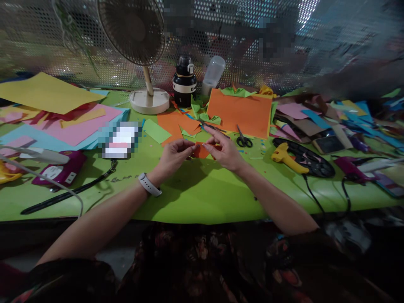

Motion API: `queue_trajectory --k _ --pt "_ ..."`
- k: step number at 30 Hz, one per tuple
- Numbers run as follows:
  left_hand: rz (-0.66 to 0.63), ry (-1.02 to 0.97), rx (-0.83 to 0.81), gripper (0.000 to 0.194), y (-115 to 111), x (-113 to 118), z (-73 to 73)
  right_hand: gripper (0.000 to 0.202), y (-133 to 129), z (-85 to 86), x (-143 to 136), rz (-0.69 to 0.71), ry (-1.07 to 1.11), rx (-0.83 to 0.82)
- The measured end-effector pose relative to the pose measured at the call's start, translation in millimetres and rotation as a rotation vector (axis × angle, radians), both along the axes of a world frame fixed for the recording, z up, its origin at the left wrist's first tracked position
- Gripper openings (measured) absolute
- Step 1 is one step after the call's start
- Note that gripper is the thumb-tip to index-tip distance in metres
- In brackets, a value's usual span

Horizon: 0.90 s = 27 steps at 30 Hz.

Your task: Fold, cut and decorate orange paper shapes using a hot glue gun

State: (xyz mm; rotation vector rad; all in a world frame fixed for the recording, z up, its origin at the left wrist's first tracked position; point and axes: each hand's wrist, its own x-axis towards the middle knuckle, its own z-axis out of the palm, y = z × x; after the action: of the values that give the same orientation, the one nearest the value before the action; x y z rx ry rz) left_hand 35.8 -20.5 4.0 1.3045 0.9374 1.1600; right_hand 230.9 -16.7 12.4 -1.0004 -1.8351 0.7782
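A small orange paper piece (pixel 201 150) is held between my two hands, low over the green table. My left hand (pixel 176 156), with a pale band on its wrist, pinches the paper's left side between thumb and fingertips. On the right side, the thumb of my right hand (pixel 226 152) presses the paper while its fingers stretch forward. Just beyond lie cut orange sheets (pixel 176 124) and a light green paper strip (pixel 157 131). A pair of black scissors (pixel 243 138) rests right of my right hand. The paper's underside is hidden.
A fan (pixel 150 101), a black bottle (pixel 184 84) and a stack of orange sheets (pixel 241 112) stand or lie at the back. Left are a phone (pixel 121 141) and coloured papers (pixel 50 94). Right lie a yellow glue gun (pixel 288 159) with a cable and paper scraps (pixel 296 110).
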Motion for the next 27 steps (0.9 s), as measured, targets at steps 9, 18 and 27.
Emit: queue_trajectory --k 9,18,27 --pt "-0.101 0.075 0.081 0.038 1 -2 2.6 0.064 -5 4.1 -4 0.094 0.013 -0.061" --pt "-0.090 0.079 0.214 0.031 2 -1 -3.6 0.062 -9 6.0 -6 0.123 -0.045 -0.070" --pt "-0.108 -0.024 0.002 0.057 5 -7 5.4 0.060 -4 9.4 0 0.059 -0.029 -0.013"
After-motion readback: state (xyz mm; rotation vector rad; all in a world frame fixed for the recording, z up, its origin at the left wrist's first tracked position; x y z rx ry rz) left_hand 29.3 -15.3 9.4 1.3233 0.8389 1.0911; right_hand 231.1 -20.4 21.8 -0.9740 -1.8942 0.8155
